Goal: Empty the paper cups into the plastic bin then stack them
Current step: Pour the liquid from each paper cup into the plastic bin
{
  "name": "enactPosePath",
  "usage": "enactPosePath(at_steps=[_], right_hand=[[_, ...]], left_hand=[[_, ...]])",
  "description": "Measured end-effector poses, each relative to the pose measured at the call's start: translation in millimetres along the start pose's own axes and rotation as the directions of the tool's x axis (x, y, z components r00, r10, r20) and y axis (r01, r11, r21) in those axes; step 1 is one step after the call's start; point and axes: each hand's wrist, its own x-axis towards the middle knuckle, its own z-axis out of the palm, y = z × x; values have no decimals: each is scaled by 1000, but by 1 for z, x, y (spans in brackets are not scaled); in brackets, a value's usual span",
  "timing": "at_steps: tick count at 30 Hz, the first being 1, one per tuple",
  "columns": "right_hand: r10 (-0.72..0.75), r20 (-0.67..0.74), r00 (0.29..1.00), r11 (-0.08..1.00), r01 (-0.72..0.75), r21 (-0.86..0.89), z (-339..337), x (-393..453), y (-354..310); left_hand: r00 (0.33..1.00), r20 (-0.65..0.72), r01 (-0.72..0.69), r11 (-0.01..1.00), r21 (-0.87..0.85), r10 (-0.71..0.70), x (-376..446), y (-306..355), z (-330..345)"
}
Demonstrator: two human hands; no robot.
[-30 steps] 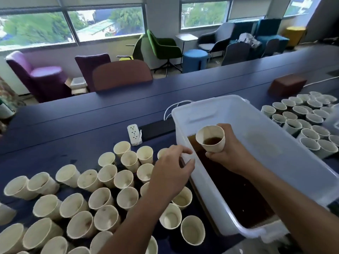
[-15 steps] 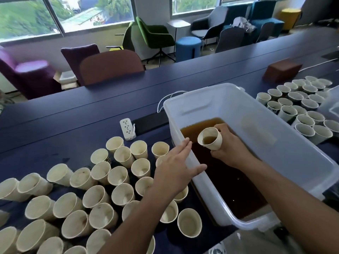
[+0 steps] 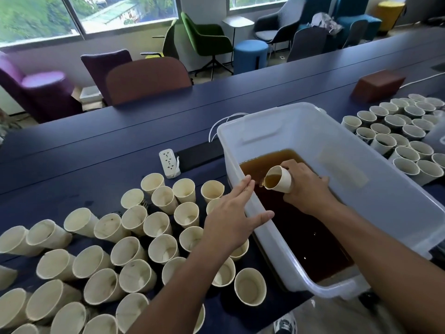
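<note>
Gripping paper cup [image 3: 279,179] with right hand [image 3: 304,186], fingers curled round cup wall, inside white plastic bin [image 3: 390,196]. Tilting cup mouth leftward, brown liquid [image 3: 303,227] just below grip. Resting left hand [image 3: 232,219] on bin's near-left rim, fingers straight, together. Standing left of that hand: empty cups [image 3: 134,237] on navy table [image 3: 96,150].

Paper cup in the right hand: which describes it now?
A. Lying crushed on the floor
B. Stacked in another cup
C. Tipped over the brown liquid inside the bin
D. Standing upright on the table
C: the right hand holds the paper cup tilted, mouth down toward the brown liquid in the plastic bin.
</note>
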Motion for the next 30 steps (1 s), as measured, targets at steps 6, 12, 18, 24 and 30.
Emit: enactPosePath(at_steps=[6, 12, 18, 24, 30], right_hand=[[-32, -40, 999, 998, 30, -51, 0, -3, 2], [-93, -117, 989, 992, 81, -101, 2, -7, -4], [-184, -207, 961, 975, 152, -163, 1, -10, -8], [-246, -254, 935, 949, 179, -257, -4, -14, -14], [-286, -305, 908, 935, 194, -298, -7, -18, -22]], left_hand=[[1000, 6, 0, 1000, 8, 0, 0, 1, 2], [1000, 18, 7, 1000, 21, -8, 0, 1, 2], [1000, 26, 16, 999, 29, -17, 0, 1, 2], [1000, 24, 14, 1000, 23, -15, 0, 2, 2], [1000, 24, 12, 1000, 0, -11, 0, 2, 1]])
